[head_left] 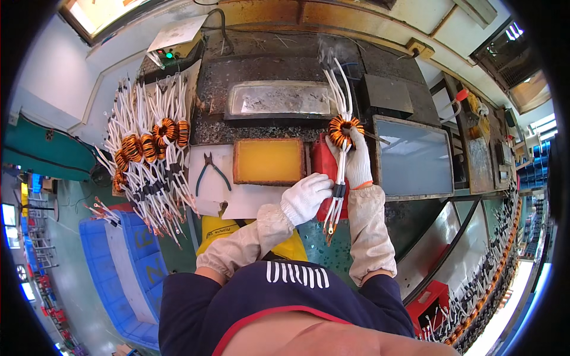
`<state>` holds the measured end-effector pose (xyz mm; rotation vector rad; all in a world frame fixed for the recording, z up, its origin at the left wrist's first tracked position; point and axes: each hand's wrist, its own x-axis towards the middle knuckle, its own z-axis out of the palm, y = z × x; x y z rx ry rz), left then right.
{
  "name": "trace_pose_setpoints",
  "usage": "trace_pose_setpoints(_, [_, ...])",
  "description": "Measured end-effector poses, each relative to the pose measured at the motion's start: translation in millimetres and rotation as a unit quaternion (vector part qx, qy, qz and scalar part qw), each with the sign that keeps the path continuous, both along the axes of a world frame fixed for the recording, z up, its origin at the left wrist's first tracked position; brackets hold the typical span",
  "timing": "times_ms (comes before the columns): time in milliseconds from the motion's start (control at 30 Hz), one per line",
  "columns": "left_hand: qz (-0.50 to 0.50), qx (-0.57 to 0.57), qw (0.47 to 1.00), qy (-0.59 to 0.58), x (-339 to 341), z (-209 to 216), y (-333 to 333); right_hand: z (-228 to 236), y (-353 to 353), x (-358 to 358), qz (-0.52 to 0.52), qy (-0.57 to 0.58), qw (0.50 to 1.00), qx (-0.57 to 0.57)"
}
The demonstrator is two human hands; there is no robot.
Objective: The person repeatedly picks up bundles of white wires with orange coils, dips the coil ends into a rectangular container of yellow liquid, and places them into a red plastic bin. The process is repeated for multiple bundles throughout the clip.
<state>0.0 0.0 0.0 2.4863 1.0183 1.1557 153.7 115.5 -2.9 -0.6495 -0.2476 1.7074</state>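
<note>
My right hand [358, 159], in a white glove, is closed round a toroidal coil [341, 131] of copper-coloured wire on a dark ring. White-sleeved leads run from the coil both away from me and toward me, and the near bundle has a black band and bare copper-coloured ends. My left hand [306, 199], also gloved, is beside the near leads with its fingers curled together. Its fingertips come close to the leads, but what they hold, if anything, is hidden. Beneath the hands is a red container [323, 163], partly covered.
A silvery rectangular trough [279, 99] sits at the back, with an amber-filled tray [268, 161] before it. Cutting pliers [212, 173] lie left. Several similar coils [148, 145] are piled farther left, above a blue crate [122, 261]. A grey-surfaced tray [414, 157] stands right.
</note>
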Motion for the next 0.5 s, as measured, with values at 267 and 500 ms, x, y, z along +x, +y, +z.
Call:
trace_pose_setpoints(267, [-0.012,-0.016,1.000,-0.018,-0.1,-8.6,2.1,0.3,-1.5,0.7,-0.008,0.017,1.000,0.001])
trace_pose_setpoints(500, [-0.019,-0.046,0.998,-0.027,-2.4,-25.9,1.5,-5.1,-4.7,2.3,-0.012,0.034,0.999,0.027])
